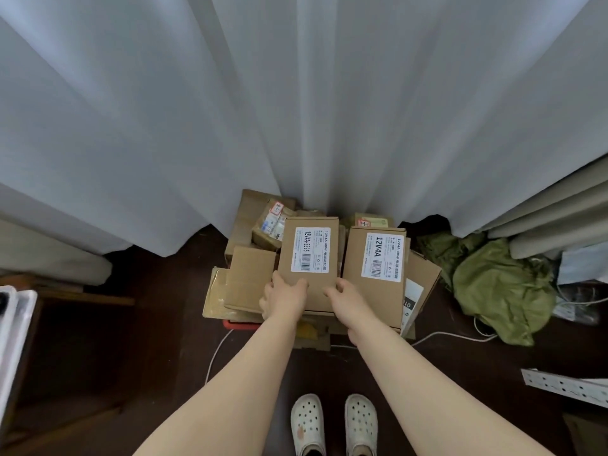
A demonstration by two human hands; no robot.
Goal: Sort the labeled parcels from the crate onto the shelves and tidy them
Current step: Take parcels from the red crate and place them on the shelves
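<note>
Gripping the brown box marked 12V4A-5525 (309, 258) with both hands, right on top of the heap of parcels in the red crate (237, 325). At the near left corner, the left hand (285, 296): thumb flat on the lid, fingers curled round the side. At the near right corner, the right hand (346, 297): thumb on top too, fingers tucked down the side, tips hidden. Just beside it on the right, a twin box marked 12V4A (375, 274). On the left, a plain flat box (250, 274), and behind that a small parcel with a red-edged tag (270, 225). Right behind the heap, a white curtain (296, 110). No shelf clearly in sight.

Probably the picking-up step, early in the sorting, with lots of parcels left in the crate. To do it well: squeeze evenly from both sides and lift straight up, no dragging, so as not to knock the twin box or tip the loose ones underneath. Keep the lid level and the label facing up for reading. Check the number carefully: easy to mix up 12V4A-5525 with 12V4A. Mind the white cable (215, 352) on the floor when turning away.
</note>
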